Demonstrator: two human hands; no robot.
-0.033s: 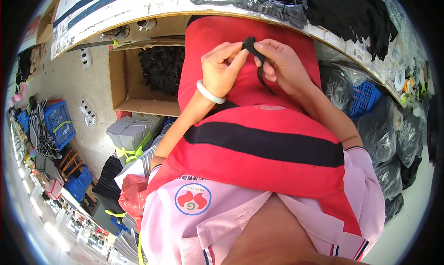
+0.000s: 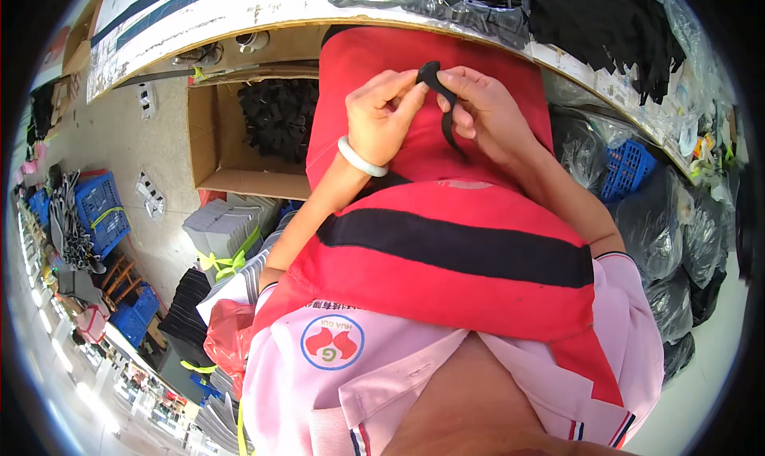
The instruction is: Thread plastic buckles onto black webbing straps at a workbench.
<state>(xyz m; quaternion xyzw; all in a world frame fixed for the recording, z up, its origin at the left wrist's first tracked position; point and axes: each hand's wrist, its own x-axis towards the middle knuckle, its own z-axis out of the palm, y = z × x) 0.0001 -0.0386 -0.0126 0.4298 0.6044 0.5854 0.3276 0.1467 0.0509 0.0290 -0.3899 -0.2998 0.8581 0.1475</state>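
Between both hands is a narrow black strap (image 2: pixel 431 76), held up over the red apron (image 2: pixel 430 48) on my lap. My left hand (image 2: pixel 381 117), with a pale bangle (image 2: pixel 360 159) on its wrist, pinches the strap's upper end between thumb and fingertips. Close beside it, my right hand (image 2: pixel 488 109) grips the strap a little further along, fingers curled. The strap bends over at the top, and its loose tail hangs below the right fingers against the apron. Whether a small fitting sits at the pinched end, I cannot tell.
A worktable (image 2: pixel 263 14) curves across the far side, bearing a pile of black straps (image 2: pixel 606 30). Under it at left, a cardboard box (image 2: pixel 247 183) holds black pieces. Grey bundles (image 2: pixel 219 229) stand by my left arm; dark plastic bags (image 2: pixel 649 217) and a blue basket (image 2: pixel 627 171) lie at right.
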